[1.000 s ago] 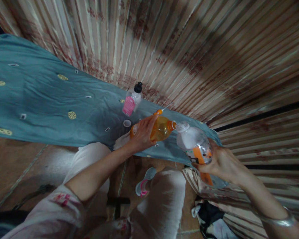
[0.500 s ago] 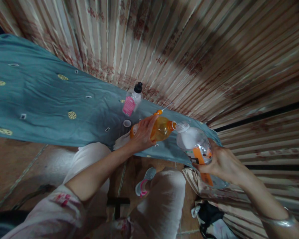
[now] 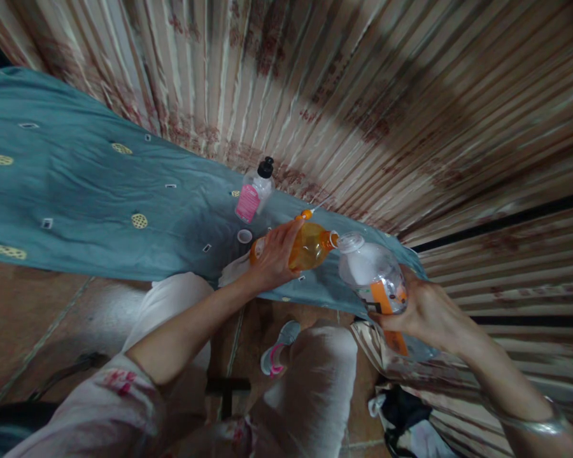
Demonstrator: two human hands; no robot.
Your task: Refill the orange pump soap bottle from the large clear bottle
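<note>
My left hand (image 3: 275, 254) is closed around an orange bottle (image 3: 311, 245) that lies tilted, its open neck pointing right. In my right hand (image 3: 423, 312) is a larger clear bottle (image 3: 363, 267) with an orange label, its open mouth up beside the orange bottle's neck. The two mouths are very close; whether they touch I cannot tell. Just beyond my left fingers is an orange nozzle with a thin tube (image 3: 307, 214). A small white cap (image 3: 244, 236) rests on the cloth left of the orange bottle.
A clear pump bottle (image 3: 254, 194) with a pink label and black top stands on the teal cloth (image 3: 90, 191). Pleated curtains (image 3: 315, 83) hang behind and to the right. Dark and light fabric (image 3: 403, 413) lies on the floor at lower right.
The view has shifted very slightly. Both hands and both bottles keep almost the same positions.
</note>
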